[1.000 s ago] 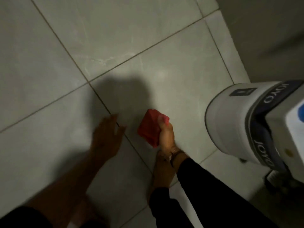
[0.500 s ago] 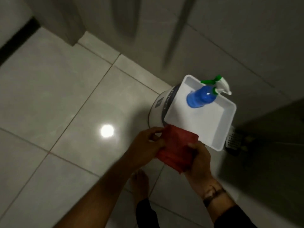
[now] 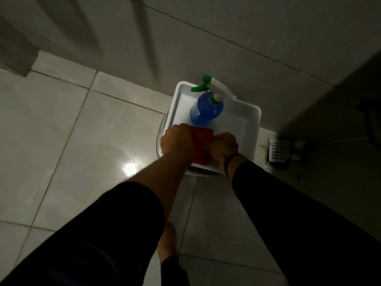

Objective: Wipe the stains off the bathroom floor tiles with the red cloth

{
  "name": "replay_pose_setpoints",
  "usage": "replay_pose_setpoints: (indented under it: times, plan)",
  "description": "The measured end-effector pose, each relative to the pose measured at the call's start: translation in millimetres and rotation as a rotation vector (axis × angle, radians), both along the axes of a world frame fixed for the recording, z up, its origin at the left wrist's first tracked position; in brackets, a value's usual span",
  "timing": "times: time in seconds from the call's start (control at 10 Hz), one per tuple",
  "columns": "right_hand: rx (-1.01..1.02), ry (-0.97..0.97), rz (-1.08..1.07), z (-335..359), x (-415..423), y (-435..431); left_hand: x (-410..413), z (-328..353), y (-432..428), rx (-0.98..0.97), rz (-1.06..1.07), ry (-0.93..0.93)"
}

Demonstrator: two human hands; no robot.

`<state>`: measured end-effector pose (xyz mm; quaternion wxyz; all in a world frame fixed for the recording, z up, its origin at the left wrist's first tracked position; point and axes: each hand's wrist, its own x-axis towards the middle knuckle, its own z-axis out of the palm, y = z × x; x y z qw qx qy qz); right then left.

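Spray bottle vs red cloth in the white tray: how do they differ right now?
The spray bottle is blue with a white and green trigger head; the red cloth is plain red. The bottle is rigid and lies untouched at the far end of the white tray; the cloth is soft, bunched, and gripped by the left hand and right hand at the near end. Both sit within the tray.

No text, label, brand, number or sign can be read anywhere. The blue spray bottle (image 3: 206,111) shows a plain side with no legible label, the white tray (image 3: 245,129) is unmarked, and the white container under it (image 3: 162,129) is almost wholly hidden, so any print on it cannot be made out in this dim light.
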<state>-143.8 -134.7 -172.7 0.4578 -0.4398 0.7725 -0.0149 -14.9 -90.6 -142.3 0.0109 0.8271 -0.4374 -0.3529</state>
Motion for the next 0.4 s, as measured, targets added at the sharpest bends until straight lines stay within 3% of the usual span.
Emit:
replay_pose_setpoints:
  times: [0.2, 0.3, 0.4]
  plan:
    - [-0.047, 0.193, 0.104, -7, 4, 0, -3, -5, 0, -0.011, -0.069, -0.029]
    - [-0.080, 0.174, 0.109, 6, 6, 3, -1, 7, 5, -0.087, -0.097, -0.039]
    - [-0.169, 0.105, 0.057, 48, 11, 26, -3, 37, 41, -0.221, 0.009, -0.017]
